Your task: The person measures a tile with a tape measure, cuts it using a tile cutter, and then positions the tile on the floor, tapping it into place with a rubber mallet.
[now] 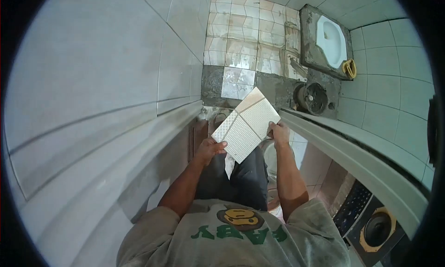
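A floor tile (248,125) is held up in front of my legs, tilted, with a studded, cross-ribbed face turned toward me. My left hand (212,150) grips its lower left edge, thumb on top. At the right corner, my right hand (278,131) pinches the tile with the thumb over the face and fingers beneath. Beyond the tile's far corner lies a single light tile (238,81) set in grey wet mortar (272,87). Past it stretch rows of laid floor tiles (245,33) with smears on them.
A white squat toilet (331,41) sits in a cement surround at the back right, with a yellow ring-shaped object (350,69) beside it. Nearer is a round dark bucket or opening (311,98). Door frame sides (352,139) flank me; a loudspeaker (378,230) stands lower right.
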`<state>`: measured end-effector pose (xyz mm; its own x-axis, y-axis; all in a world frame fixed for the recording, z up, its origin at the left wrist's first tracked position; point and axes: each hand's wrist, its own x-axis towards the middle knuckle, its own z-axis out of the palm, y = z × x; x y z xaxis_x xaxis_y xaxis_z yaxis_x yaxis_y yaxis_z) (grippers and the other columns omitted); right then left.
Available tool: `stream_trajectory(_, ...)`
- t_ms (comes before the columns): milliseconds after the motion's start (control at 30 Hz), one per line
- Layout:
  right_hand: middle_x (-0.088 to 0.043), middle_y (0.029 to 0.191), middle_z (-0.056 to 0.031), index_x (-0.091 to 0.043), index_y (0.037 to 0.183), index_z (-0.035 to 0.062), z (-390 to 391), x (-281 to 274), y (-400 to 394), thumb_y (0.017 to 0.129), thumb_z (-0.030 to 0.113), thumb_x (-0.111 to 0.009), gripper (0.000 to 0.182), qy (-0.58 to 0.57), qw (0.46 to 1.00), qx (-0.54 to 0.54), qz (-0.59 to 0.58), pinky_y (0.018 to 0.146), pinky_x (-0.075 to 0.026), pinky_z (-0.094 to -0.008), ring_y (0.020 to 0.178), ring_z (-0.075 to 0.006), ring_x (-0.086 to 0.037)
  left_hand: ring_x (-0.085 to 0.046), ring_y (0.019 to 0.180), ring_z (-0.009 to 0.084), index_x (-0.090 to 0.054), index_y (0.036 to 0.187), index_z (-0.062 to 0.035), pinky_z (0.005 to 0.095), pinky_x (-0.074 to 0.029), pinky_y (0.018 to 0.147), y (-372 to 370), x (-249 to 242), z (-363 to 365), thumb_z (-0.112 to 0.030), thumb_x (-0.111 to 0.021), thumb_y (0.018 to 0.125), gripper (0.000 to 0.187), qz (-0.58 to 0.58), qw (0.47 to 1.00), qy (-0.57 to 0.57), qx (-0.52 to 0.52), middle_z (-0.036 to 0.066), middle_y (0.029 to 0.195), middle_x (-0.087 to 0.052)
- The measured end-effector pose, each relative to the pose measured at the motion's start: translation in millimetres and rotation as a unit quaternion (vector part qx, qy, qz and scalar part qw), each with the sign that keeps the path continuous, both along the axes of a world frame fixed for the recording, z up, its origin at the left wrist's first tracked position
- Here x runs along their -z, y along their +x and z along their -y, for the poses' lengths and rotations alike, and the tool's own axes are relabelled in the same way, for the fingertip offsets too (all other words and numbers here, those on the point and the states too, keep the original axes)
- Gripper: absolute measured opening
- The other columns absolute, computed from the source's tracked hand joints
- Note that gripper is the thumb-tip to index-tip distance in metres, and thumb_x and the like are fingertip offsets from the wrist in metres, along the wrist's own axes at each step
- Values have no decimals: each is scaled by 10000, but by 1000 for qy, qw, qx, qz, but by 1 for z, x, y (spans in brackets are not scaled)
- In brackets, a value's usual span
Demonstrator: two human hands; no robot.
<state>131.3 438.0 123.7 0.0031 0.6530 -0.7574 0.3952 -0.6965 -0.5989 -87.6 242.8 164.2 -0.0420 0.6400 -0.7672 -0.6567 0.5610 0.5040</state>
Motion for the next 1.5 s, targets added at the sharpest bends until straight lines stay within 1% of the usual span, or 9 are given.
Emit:
stream_trajectory(100,-549,664,-37,-563,763,51,-27,15,-26,822,76,-614,82,-11,998,58,-36,504,-474,-269,529,-125,-514,-612,719,142,-632,933,42,296,-483,650,-14,57,-3,-244,-703,807,321,-119,981,-89,125,78,846,-661)
stream_trajectory(233,-519,639,-22,-532,740,75,-58,76,-39,822,61,-609,113,-14,998,31,-47,513,-466,-267,536,-121,-500,-552,586,122,-615,830,20,291,-433,535,-5,106,-26,-274,-726,781,318,-173,973,-125,84,58,735,-629)
stream_trajectory(700,-582,624,-65,-601,719,-11,-168,435,-176,769,137,-662,167,105,930,-339,94,534,-446,-277,560,-129,-547,-483,529,97,-541,794,-21,259,-391,474,-19,489,-84,-169,-679,822,204,-150,924,-214,-279,52,670,-565)
stream_trajectory(867,-627,674,-102,-630,763,-27,-180,541,-218,756,164,-685,198,193,882,-414,117,571,-475,-290,584,-149,-590,-490,538,101,-536,802,-25,256,-437,507,-52,514,-126,-142,-675,827,184,-194,892,-277,-300,39,669,-553)
stream_trajectory(933,-657,888,-186,-635,834,0,-187,568,-234,756,284,-660,295,159,870,-446,140,776,-476,-380,841,-328,-622,-495,541,105,-544,815,-23,259,-450,514,-60,537,-130,-134,-672,830,170,-220,882,-318,-269,36,673,-554)
stream_trajectory(1033,-651,924,-199,-629,832,-5,-185,546,-259,753,275,-649,292,228,811,-518,147,802,-475,-373,869,-335,-618,-508,551,112,-563,849,-13,259,-449,514,-65,575,-126,-132,-663,837,156,-208,869,-281,-350,34,680,-559)
stream_trajectory(1200,-651,838,-217,-637,777,-15,-192,566,-275,726,252,-630,271,162,843,-508,75,783,-486,-384,828,-344,-625,-538,584,125,-570,818,-12,279,-458,534,-64,589,-118,-169,-682,825,194,-238,858,-253,-379,43,687,-566)
stream_trajectory(1300,-653,843,-226,-658,793,-28,-193,565,-285,711,248,-624,290,233,771,-588,79,778,-498,-378,828,-352,-632,-527,557,123,-565,787,-16,281,-451,514,-67,580,-123,-172,-678,828,197,-266,853,-296,-339,52,670,-572)
stream_trajectory(1500,-661,808,-181,-643,745,21,-182,586,-298,688,311,-685,298,242,779,-570,97,761,-496,-374,826,-318,-637,-522,534,121,-537,734,-31,269,-441,495,-78,615,-94,-226,-694,820,265,-292,848,-255,-360,48,637,-566)
